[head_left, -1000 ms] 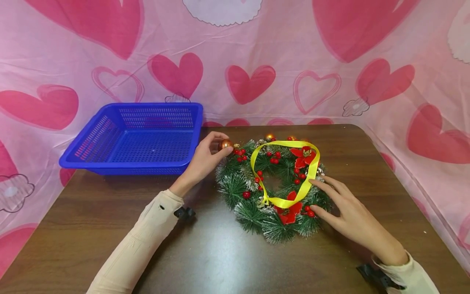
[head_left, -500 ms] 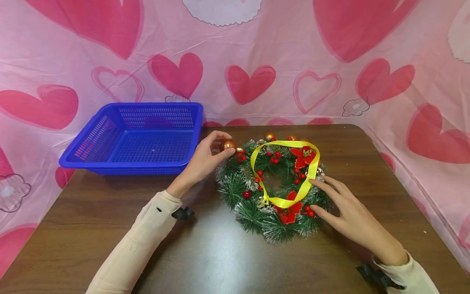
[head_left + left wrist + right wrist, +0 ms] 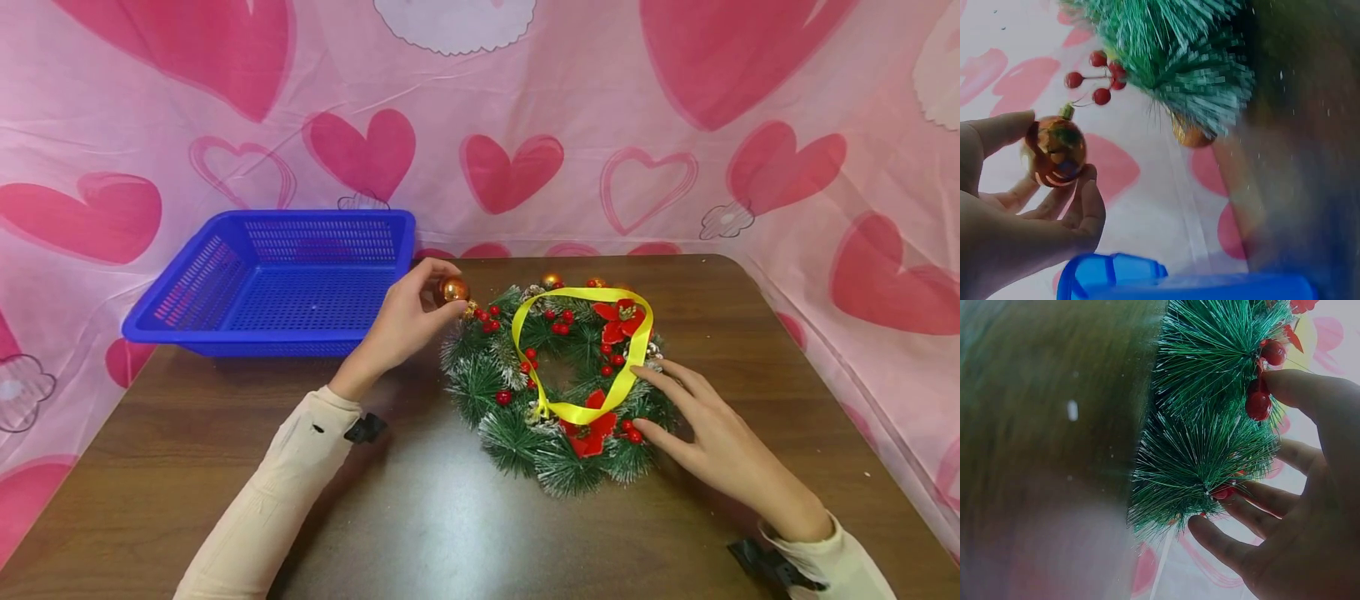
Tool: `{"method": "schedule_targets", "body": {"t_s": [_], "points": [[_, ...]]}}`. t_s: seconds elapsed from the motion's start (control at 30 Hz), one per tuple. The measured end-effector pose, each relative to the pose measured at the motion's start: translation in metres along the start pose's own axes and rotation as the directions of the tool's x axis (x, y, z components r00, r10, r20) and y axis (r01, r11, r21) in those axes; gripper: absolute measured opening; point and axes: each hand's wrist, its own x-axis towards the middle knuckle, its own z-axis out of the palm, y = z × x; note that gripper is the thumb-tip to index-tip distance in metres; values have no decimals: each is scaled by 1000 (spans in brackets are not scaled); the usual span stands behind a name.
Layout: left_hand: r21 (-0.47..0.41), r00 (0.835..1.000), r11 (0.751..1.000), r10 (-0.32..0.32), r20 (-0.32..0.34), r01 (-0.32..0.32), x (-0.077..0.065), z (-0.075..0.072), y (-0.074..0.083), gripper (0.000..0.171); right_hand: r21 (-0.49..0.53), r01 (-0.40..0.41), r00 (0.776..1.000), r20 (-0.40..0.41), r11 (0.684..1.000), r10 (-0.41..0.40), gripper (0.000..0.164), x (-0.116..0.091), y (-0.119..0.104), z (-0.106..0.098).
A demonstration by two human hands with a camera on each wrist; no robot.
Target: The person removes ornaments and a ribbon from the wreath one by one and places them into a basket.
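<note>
A green frosted wreath [image 3: 517,442] with red berries and red poinsettias lies on the table. My left hand [image 3: 397,325] pinches a shiny orange bauble [image 3: 454,289] between thumb and fingers at the wreath's far left edge. In the left wrist view the bauble's gold cap [image 3: 1067,111] points toward a cluster of berries [image 3: 1102,95]; whether it is tied on I cannot tell. My right hand [image 3: 708,433] rests on the wreath's right side with spread fingers, its thumb by some berries [image 3: 1258,406]. A yellow ribbon [image 3: 581,414] forms a loop over the wreath.
A blue plastic basket [image 3: 258,337] stands at the back left, close behind my left hand. More orange baubles [image 3: 551,280] show along the wreath's far edge. Behind the brown table [image 3: 420,533] hangs a pink cloth [image 3: 585,108] with hearts.
My left hand has drawn slightly left with the bauble, whose cap now tips lower toward the berries. My right hand, the wreath and the basket have stayed put.
</note>
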Motion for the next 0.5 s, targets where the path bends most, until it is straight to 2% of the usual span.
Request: {"method": "schedule_targets", "body": {"t_s": [0.3, 0.5], "points": [[150, 990, 979, 138, 12, -138, 1, -11, -3, 43, 1, -2, 1000, 5, 1000, 2, 72, 0, 0, -1], [167, 983, 970, 168, 68, -178, 0, -15, 1, 41, -1, 1, 1000, 4, 1000, -1, 72, 0, 0, 0]]}}
